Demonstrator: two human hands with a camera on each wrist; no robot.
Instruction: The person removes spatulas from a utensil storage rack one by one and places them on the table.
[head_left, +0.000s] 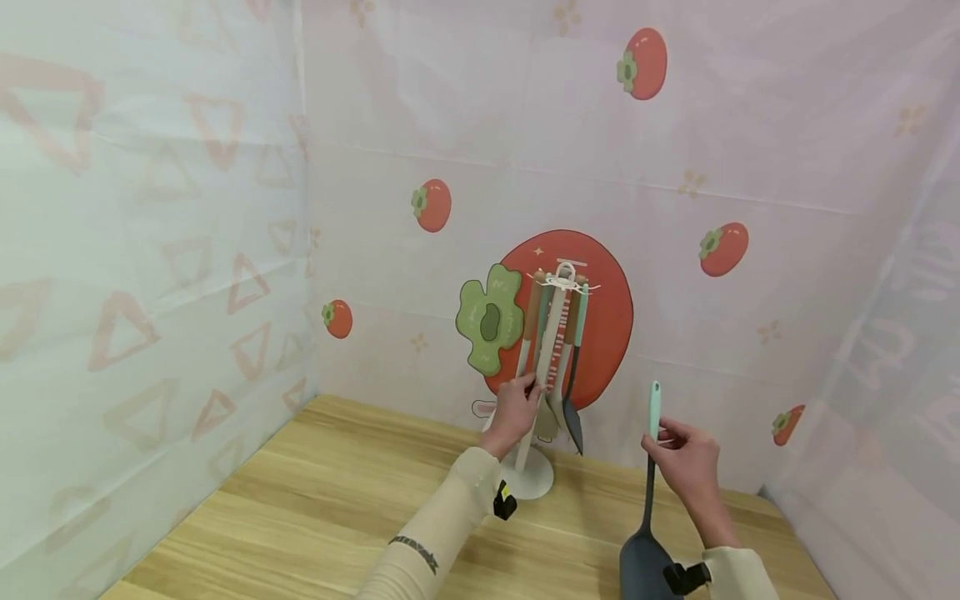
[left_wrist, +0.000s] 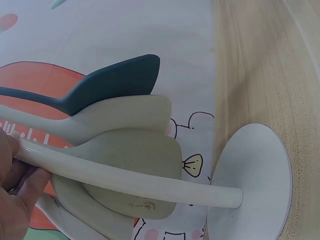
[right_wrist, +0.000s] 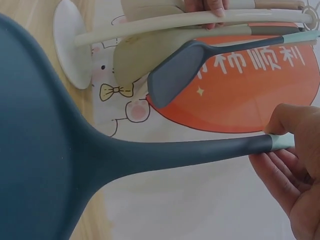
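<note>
A white utensil stand (head_left: 534,477) rises from a round base near the back of the table. My left hand (head_left: 513,414) grips its pole (left_wrist: 125,179) at about mid-height. From the top ring hang several utensils, among them a dark spatula with a mint handle (right_wrist: 177,72) and a beige spatula (left_wrist: 145,145). To the right of the stand, my right hand (head_left: 688,462) pinches a large dark spatula (right_wrist: 160,156) at the lower end of its mint handle (head_left: 655,404). That spatula points blade down, apart from the stand; its blade's lower edge is cut off in the head view.
The wood-grain table (head_left: 337,500) runs back to a wall sheet (head_left: 405,100) printed with red fruits. A second sheet (head_left: 150,292) with triangles closes off the left side, and another (head_left: 900,417) the right.
</note>
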